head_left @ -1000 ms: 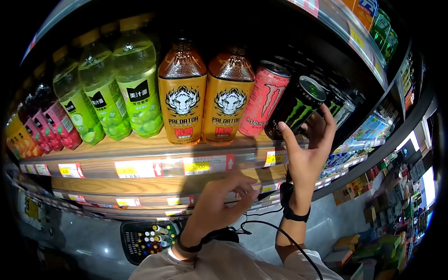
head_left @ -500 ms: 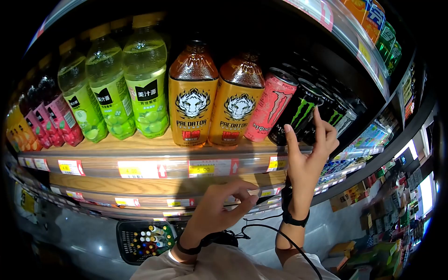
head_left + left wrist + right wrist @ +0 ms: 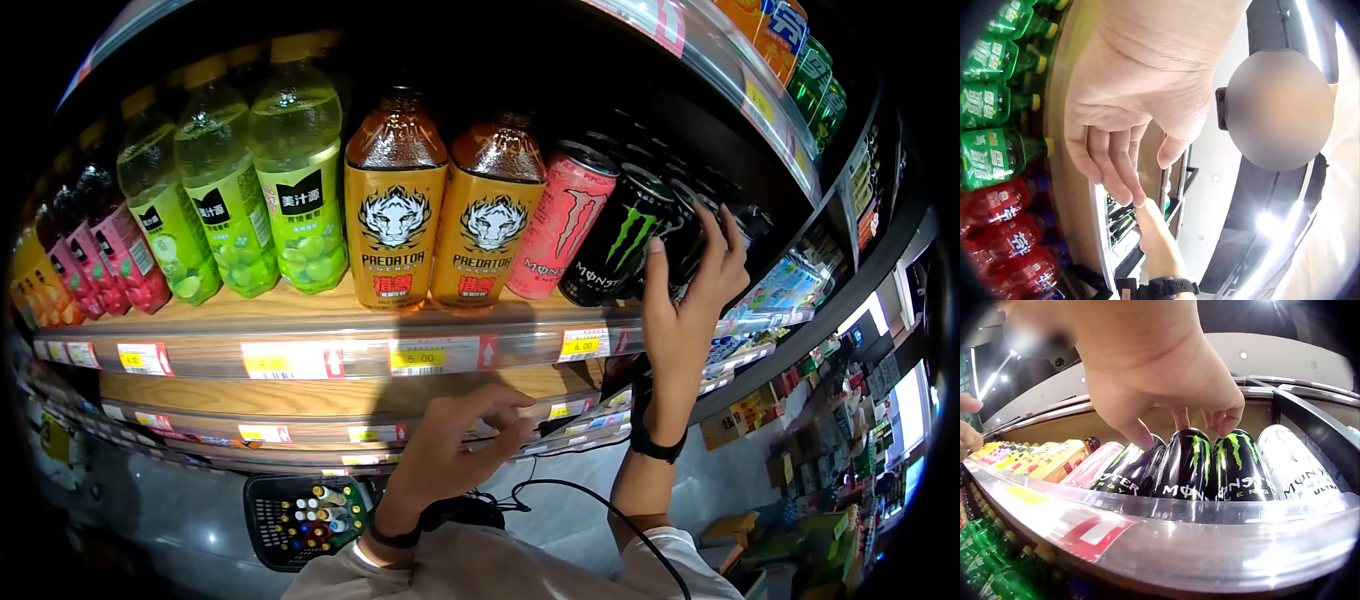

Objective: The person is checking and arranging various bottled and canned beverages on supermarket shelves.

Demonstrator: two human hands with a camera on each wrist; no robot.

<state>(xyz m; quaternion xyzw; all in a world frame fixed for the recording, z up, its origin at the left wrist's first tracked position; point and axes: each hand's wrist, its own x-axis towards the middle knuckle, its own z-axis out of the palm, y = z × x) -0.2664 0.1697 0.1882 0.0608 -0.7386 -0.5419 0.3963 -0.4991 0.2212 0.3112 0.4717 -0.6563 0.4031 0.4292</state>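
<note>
Gripping the black can (image 3: 672, 238) with your right hand (image 3: 693, 290), fingers curled round it | can upright on the wooden shelf (image 3: 300, 305), touching its neighbour can (image 3: 610, 240) | left hand (image 3: 455, 450) loose, empty, below shelf.

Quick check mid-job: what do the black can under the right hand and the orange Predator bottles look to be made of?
Black can: likely thin metal, glossy printed skin; highlights streak along it, and a silvery rimmed top shows on its neighbour. Predator bottles: probably clear plastic, amber above a glossy orange wrap label; glass can't be ruled out.
</note>
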